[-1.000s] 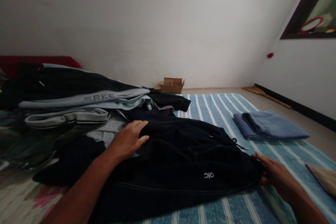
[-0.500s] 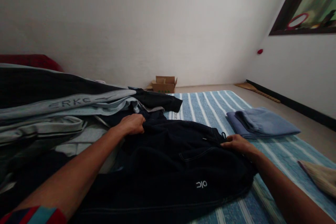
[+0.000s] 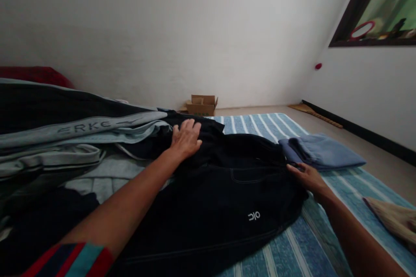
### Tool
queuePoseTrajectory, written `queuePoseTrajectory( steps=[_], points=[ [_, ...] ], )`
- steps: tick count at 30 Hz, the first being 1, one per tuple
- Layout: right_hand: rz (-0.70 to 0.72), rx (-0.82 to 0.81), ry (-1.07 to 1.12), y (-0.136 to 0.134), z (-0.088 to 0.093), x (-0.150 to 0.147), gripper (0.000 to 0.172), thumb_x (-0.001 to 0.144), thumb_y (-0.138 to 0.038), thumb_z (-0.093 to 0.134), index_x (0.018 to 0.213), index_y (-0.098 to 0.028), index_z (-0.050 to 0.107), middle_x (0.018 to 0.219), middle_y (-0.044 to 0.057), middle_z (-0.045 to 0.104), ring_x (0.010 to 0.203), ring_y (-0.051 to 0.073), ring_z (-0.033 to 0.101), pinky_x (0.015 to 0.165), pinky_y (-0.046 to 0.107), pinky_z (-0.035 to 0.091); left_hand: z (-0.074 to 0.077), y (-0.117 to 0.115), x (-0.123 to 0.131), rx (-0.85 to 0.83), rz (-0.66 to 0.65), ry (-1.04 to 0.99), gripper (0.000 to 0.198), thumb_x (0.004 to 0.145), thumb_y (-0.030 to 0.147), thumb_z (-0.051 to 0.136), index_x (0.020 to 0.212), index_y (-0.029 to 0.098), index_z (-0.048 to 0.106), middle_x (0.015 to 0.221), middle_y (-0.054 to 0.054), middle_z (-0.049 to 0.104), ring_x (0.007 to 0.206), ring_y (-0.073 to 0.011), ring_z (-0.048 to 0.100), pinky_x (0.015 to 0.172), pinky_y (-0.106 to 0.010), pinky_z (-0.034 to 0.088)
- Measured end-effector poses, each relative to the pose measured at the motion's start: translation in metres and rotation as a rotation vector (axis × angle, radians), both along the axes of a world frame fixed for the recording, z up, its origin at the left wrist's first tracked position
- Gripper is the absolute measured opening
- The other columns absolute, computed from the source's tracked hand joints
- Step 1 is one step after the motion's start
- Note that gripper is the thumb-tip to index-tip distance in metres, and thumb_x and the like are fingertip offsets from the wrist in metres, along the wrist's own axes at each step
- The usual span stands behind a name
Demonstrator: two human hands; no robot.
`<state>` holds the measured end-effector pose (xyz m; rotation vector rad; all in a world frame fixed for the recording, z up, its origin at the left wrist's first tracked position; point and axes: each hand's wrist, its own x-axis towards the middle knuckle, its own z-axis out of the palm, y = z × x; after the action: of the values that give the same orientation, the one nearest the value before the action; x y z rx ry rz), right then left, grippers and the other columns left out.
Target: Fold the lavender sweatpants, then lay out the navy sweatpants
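Note:
Dark navy trousers (image 3: pixel 208 212) with white stitching and a small white logo lie spread over the bed in front of me. My left hand (image 3: pixel 186 139) rests on their far part with its fingers spread, next to a black garment sleeve. At the waistband end, my right hand (image 3: pixel 303 175) pinches the edge of the trousers between thumb and fingers. Left of my left hand is a heap of clothes, with black and grey ERKE trousers (image 3: pixel 97 125) on top.
Folded blue cloth (image 3: pixel 325 149) lies on the striped bed sheet (image 3: pixel 260 125) at the right. A beige cloth (image 3: pixel 390 218) is nearer at the right edge. Beyond the bed, a cardboard box (image 3: pixel 201 106) stands by the wall, and a red fabric (image 3: pixel 35 75) shows far left.
My left hand has let go of the cloth, moved away and to the right, and opened flat. The trousers' far side is spread further out; my right hand has shifted slightly right.

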<state>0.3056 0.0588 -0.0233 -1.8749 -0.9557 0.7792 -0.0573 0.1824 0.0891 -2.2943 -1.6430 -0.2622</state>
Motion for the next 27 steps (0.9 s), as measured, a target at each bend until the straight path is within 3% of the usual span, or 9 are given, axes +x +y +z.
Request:
queuePoseTrajectory(
  steps=[3, 5, 10, 14, 16, 19, 23, 25, 27],
  points=[
    [0.016, -0.103, 0.075, -0.023, -0.010, -0.002, 0.053, 0.063, -0.052, 0.069, 0.098, -0.014, 0.060, 0.074, 0.007, 0.066, 0.064, 0.022, 0.063, 0.046, 0.026, 0.045, -0.033, -0.037, -0.024, -0.165, -0.116, 0.052, 0.037, 0.075, 0.030, 0.058, 0.110, 0.017, 0.060, 0.138, -0.016, 0.043, 0.130, -0.0316, 0.035, 0.103, -0.051, 0.026],
    [0.028, -0.138, 0.119, -0.034, -0.013, -0.004, 0.053, 0.062, -0.051, 0.070, 0.100, -0.016, 0.059, 0.073, 0.005, 0.066, 0.062, 0.021, 0.062, 0.043, 0.025, 0.043, -0.047, -0.064, -0.045, -0.132, -0.112, 0.033, 0.039, 0.076, 0.028, 0.056, 0.113, 0.017, 0.059, 0.138, -0.016, 0.044, 0.129, -0.0315, 0.036, 0.103, -0.051, 0.027],
    [0.019, -0.110, 0.177, -0.042, -0.018, -0.012, 0.031, 0.057, -0.040, 0.072, 0.073, -0.017, 0.057, 0.057, -0.001, 0.059, 0.049, 0.015, 0.054, 0.039, 0.022, 0.035, -0.070, -0.117, -0.095, -0.156, -0.020, 0.035, 0.044, 0.077, 0.034, 0.052, 0.114, 0.013, 0.060, 0.132, -0.019, 0.050, 0.125, -0.0334, 0.043, 0.099, -0.049, 0.034],
    [-0.007, -0.050, 0.212, -0.048, -0.016, -0.011, 0.028, 0.055, -0.037, 0.070, 0.070, -0.018, 0.056, 0.055, -0.003, 0.057, 0.046, 0.012, 0.050, 0.039, 0.021, 0.034, -0.083, -0.139, -0.125, -0.157, 0.106, -0.021, 0.049, 0.077, 0.034, 0.044, 0.119, 0.010, 0.056, 0.126, -0.020, 0.055, 0.118, -0.0345, 0.049, 0.098, -0.052, 0.033],
    [-0.017, -0.029, 0.224, -0.055, -0.012, -0.006, 0.029, 0.054, -0.037, 0.071, 0.071, -0.018, 0.057, 0.052, -0.004, 0.055, 0.043, 0.011, 0.047, 0.038, 0.022, 0.032, -0.082, -0.143, -0.136, -0.184, 0.139, -0.053, 0.045, 0.077, 0.028, 0.040, 0.115, 0.012, 0.059, 0.119, -0.018, 0.061, 0.111, -0.0329, 0.055, 0.098, -0.051, 0.033],
    [-0.071, 0.018, 0.292, -0.070, -0.005, 0.011, 0.036, 0.048, -0.037, 0.075, 0.074, -0.018, 0.059, 0.051, -0.004, 0.054, 0.043, 0.011, 0.047, 0.039, 0.023, 0.033, -0.065, -0.140, -0.148, -0.342, 0.164, -0.127, 0.036, 0.076, 0.024, 0.036, 0.098, 0.017, 0.065, 0.097, -0.011, 0.069, 0.094, -0.0295, 0.063, 0.088, -0.045, 0.041],
    [-0.230, 0.026, 0.232, -0.098, -0.009, 0.037, 0.043, 0.046, -0.039, 0.076, 0.081, -0.019, 0.061, 0.057, -0.001, 0.060, 0.052, 0.018, 0.057, 0.043, 0.026, 0.040, -0.038, -0.124, -0.156, -0.672, 0.047, -0.311, 0.030, 0.077, 0.036, 0.042, 0.085, 0.020, 0.066, 0.085, -0.003, 0.070, 0.082, -0.0234, 0.065, 0.073, -0.030, 0.047],
    [-0.233, -0.096, 0.117, -0.112, -0.016, 0.044, 0.042, 0.047, -0.041, 0.074, 0.080, -0.019, 0.062, 0.059, 0.002, 0.063, 0.056, 0.021, 0.060, 0.045, 0.028, 0.043, -0.037, -0.116, -0.154, -0.647, 0.060, -0.260, 0.030, 0.076, 0.038, 0.046, 0.089, 0.020, 0.067, 0.090, -0.005, 0.070, 0.085, -0.0241, 0.064, 0.073, -0.030, 0.047],
    [-0.165, -0.210, 0.029, -0.122, -0.026, 0.048, 0.040, 0.050, -0.045, 0.071, 0.078, -0.018, 0.063, 0.065, 0.006, 0.067, 0.063, 0.025, 0.064, 0.048, 0.030, 0.046, -0.046, -0.114, -0.151, -0.502, 0.143, -0.155, 0.034, 0.074, 0.034, 0.048, 0.099, 0.018, 0.065, 0.100, -0.010, 0.068, 0.094, -0.0273, 0.063, 0.080, -0.034, 0.045]
  ],
)
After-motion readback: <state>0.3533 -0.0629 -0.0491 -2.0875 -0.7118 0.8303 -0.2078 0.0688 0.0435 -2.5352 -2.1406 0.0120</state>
